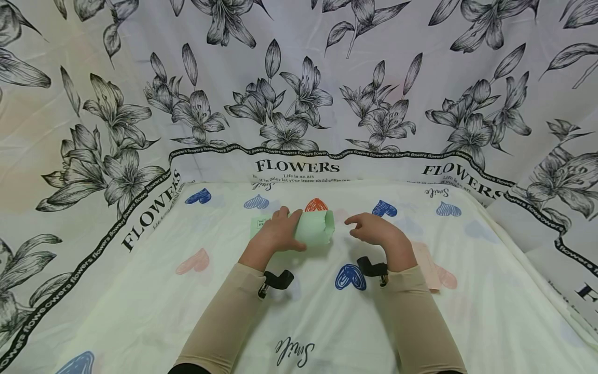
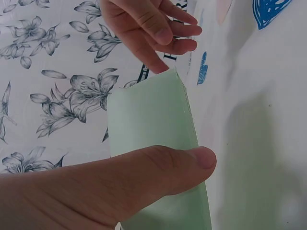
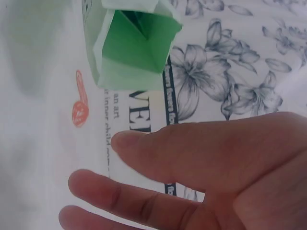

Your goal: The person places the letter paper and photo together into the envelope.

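Observation:
A pale green paper bag lies on its side over the bedsheet, its mouth turned to the right. My left hand grips it across the middle, with the thumb along the near side. In the right wrist view the mouth of the green bag gapes, showing a darker green inside and a crumpled rim. My right hand hovers a short way right of that mouth, apart from it. Its thumb and fingers are spread and hold nothing.
A pink sheet or flat packet lies beside the right forearm, partly hidden by it. The white bedsheet carries printed hearts and words. Flower-printed curtains close off the back and sides.

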### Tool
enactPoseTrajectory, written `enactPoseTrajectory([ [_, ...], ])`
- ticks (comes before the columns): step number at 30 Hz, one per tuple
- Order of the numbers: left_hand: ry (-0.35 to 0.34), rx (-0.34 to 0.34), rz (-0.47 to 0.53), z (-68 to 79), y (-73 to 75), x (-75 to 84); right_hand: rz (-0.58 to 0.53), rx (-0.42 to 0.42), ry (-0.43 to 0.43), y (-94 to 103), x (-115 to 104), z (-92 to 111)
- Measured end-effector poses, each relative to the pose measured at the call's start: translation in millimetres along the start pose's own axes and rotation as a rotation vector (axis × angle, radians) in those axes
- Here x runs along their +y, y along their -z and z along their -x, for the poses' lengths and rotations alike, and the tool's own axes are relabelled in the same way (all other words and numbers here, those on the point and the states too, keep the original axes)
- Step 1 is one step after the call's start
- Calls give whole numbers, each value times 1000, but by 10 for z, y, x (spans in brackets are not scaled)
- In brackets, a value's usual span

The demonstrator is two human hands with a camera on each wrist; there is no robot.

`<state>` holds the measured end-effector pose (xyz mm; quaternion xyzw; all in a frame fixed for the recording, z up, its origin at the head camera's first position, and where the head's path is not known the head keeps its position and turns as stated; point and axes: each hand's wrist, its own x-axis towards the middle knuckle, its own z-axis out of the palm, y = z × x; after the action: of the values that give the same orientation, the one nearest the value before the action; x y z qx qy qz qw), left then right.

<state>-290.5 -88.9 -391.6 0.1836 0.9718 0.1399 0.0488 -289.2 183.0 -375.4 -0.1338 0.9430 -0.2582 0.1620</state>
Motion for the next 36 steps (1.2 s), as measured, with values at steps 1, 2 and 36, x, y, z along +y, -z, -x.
enactPoseTrajectory([
  [1,1,-1,1,0,0,0,9,6,-12,8,21,8],
  [2,2,-2,3,1,1,1,17,13,-22,16,42,13],
  [36,0,-17,4,-17,-32,-34,-50,49,-251,141,555,222],
])
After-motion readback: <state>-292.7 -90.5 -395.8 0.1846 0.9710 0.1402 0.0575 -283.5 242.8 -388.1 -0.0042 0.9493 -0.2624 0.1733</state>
